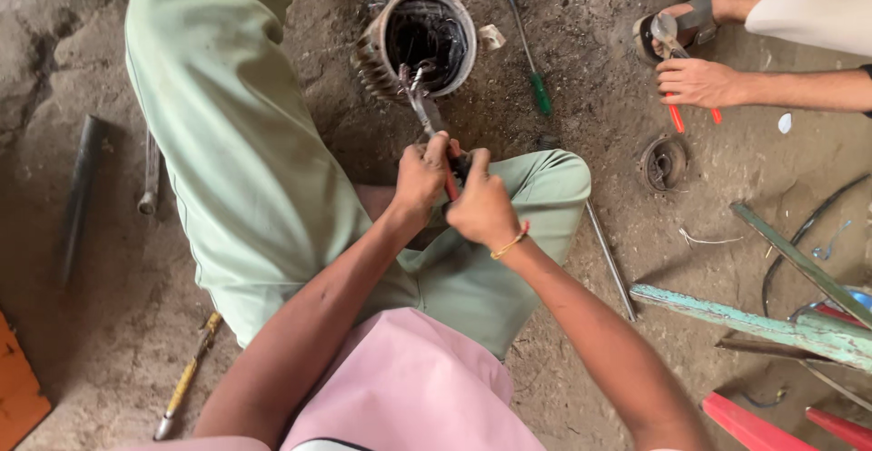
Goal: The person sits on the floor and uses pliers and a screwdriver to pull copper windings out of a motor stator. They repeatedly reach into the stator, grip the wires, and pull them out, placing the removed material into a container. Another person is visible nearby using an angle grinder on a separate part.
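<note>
Both my hands grip the handles of a pair of pliers (425,110) with red grips. My left hand (421,178) and my right hand (481,206) are closed side by side on the handles above my knee. The pliers' jaws reach into the open end of a round motor housing (459,19), among dark wire windings (425,38). The housing lies on the dirt floor, between my legs in pale green trousers.
A green-handled screwdriver (532,60) lies right of the housing. Another person's hand (695,83) holds red-handled pliers at the upper right. A round metal part (663,162), a thin rod (610,260), a green painted bar (754,324), a pipe (80,192) and a yellow-handled tool (186,378) lie about.
</note>
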